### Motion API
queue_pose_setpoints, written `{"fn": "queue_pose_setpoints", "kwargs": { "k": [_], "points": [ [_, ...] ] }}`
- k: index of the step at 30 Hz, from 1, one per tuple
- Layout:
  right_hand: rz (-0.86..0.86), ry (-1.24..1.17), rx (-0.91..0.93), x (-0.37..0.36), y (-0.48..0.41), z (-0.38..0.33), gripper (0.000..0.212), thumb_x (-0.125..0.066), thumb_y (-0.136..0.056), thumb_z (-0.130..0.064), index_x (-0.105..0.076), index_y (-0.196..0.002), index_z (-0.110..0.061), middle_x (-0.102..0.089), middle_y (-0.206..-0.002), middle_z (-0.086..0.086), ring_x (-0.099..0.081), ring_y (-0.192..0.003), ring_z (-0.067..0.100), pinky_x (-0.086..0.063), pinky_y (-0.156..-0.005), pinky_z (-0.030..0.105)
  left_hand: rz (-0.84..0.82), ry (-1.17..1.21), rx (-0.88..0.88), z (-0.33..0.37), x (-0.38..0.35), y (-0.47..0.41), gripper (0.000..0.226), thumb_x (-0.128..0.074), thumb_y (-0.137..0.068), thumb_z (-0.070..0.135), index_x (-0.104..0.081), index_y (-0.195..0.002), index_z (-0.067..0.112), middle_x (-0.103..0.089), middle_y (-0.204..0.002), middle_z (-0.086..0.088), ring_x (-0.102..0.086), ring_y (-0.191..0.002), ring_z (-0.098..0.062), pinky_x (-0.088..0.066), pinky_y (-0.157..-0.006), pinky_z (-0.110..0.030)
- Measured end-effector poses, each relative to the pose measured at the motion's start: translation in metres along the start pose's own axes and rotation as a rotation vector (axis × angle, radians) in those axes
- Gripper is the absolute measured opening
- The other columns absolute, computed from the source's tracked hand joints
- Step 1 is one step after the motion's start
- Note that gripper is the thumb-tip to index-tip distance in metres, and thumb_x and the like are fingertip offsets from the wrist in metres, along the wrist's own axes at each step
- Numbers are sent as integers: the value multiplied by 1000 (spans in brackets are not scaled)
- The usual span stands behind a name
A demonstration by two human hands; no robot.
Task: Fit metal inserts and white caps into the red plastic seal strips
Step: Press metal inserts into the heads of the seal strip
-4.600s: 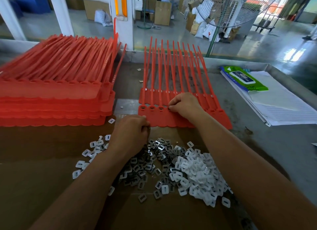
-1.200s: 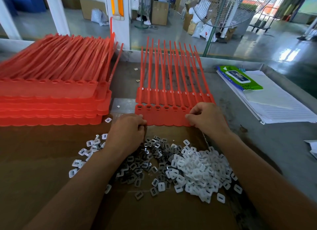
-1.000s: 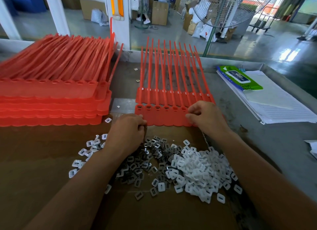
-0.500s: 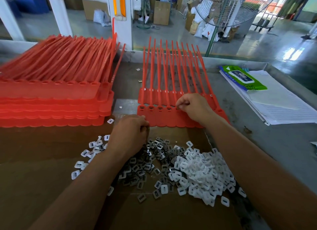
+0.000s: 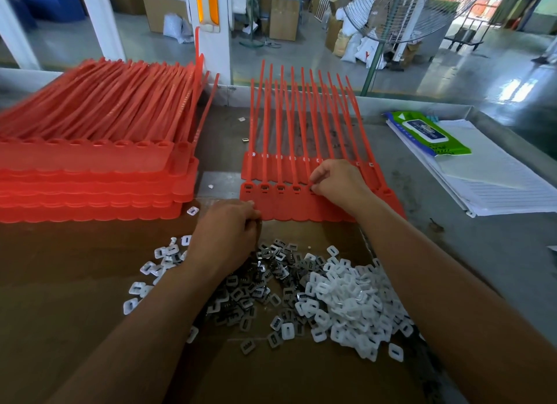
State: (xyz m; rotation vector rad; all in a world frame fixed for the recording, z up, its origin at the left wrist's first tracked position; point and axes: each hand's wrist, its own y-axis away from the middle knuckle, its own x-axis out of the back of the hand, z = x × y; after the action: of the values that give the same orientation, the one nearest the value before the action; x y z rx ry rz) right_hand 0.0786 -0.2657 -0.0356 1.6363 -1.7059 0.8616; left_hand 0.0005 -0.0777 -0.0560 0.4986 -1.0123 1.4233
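- Risk of a crooked seat at the fifth socket of the near seal strip sheet (image 5: 301,206). Pinched there between thumb and forefinger of the right hand (image 5: 337,182), seemingly on a metal insert that is too small to make out. Socket hidden by the knuckles, so likely placing by feel.
- Could skip a socket: four to the left already show dark inserts, the rest lie under hand and wrist.
- Could shove the sheet while pressing, since it seems to lie loose on the counter (image 5: 497,268), overlapping a second sheet set further back.
- Little sure bracing from the left hand (image 5: 229,232). Curled at the front-left corner, touching or just beside the edge — cannot tell whether gripping the sheet, a palmful of parts, or nothing.
- Could pick the wrong part: pile of metal inserts (image 5: 256,286) and pile of white caps (image 5: 355,298) touch and mingle on the cardboard (image 5: 75,283), just in front of the sheet.
- Could sweep parts away with the forearms, both passing low over the piles.
- Sheet lies flat mid-counter, right of the stack of red strips (image 5: 90,174) and apart from it.
- Long axis of each strip runs away from the person — tails point to the far edge and fan slightly right. Socket heads nearest, in a row left to right.
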Motion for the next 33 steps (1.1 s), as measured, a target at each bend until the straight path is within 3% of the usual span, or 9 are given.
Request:
{"fn": "queue_pose_setpoints", "kwargs": {
  "k": [3, 7, 12, 16, 21, 26, 29, 33],
  "points": [
    [20, 3, -26, -1, -1, 0, 30, -64, -78, -5, -55, -62, -29, -53, -73, -14, -53, -86, 11, -40, -76, 26, 3, -5, -7, 0, 0, 0, 25, -51, -84, 6, -68, -103, 9, -62, -117, -6, -55, -110, -19, -35, -93, -22],
    [23, -23, -26, -3, -1, 2, 19, -64, -80, -6, -60, -71, -22, -64, -93, 0, -57, -95, 16, -45, -81, 29, 9, -8, -12, -1, 1, 1, 25, -51, -84, 5, -68, -102, 8, -63, -116, -7, -56, -109, -19, -36, -92, -23],
    [-9, -67, -16, 1, 0, 4, 10, -61, -84, -8, -66, -86, -17, -56, -78, -11, -51, -85, 8, -39, -74, 23, 0, -14, -21, 0, 1, 1, 25, -50, -85, 6, -68, -103, 8, -63, -116, -7, -56, -109, -19, -35, -91, -21],
    [-35, -72, 43, 9, 8, 3, 13, -59, -86, -9, -68, -95, -11, -57, -87, -8, -52, -87, 8, -39, -78, 23, -7, -14, -18, 0, 1, 1, 26, -50, -85, 7, -67, -104, 9, -61, -119, -5, -54, -112, -16, -34, -94, -21],
    [-39, -31, 155, 15, 29, 0, 7, -63, -84, -12, -66, -90, -16, -56, -79, -16, -50, -78, -1, -35, -65, 7, -15, -5, -4, 0, 0, 0, 27, -49, -85, 6, -67, -105, 9, -60, -122, -5, -52, -114, -15, -33, -97, -21],
    [-228, -36, 243, 22, 61, -12, 15, -68, -81, -15, -61, -76, -28, -60, -77, -16, -56, -72, -5, -44, -61, 5, -6, 0, 12, -2, -1, 1, 27, -50, -84, 6, -67, -105, 8, -61, -120, -5, -54, -112, -16, -34, -98, -25],
    [-336, 14, 295, 19, 73, -18, 11, -69, -79, -13, -68, -81, -23, -60, -74, -18, -55, -65, -11, -43, -66, 3, 2, 9, 13, -3, -2, 0, 27, -52, -82, 5, -67, -103, 8, -62, -119, -6, -54, -111, -16, -36, -100, -27],
    [-358, 82, 318, 12, 80, -24, 12, -70, -78, -14, -72, -90, -16, -59, -73, -20, -53, -65, -9, -43, -67, 6, 7, 7, 13, -3, -3, -1, 27, -52, -82, 5, -67, -103, 8, -61, -119, -5, -54, -111, -16, -36, -100, -27]
  ]
}}
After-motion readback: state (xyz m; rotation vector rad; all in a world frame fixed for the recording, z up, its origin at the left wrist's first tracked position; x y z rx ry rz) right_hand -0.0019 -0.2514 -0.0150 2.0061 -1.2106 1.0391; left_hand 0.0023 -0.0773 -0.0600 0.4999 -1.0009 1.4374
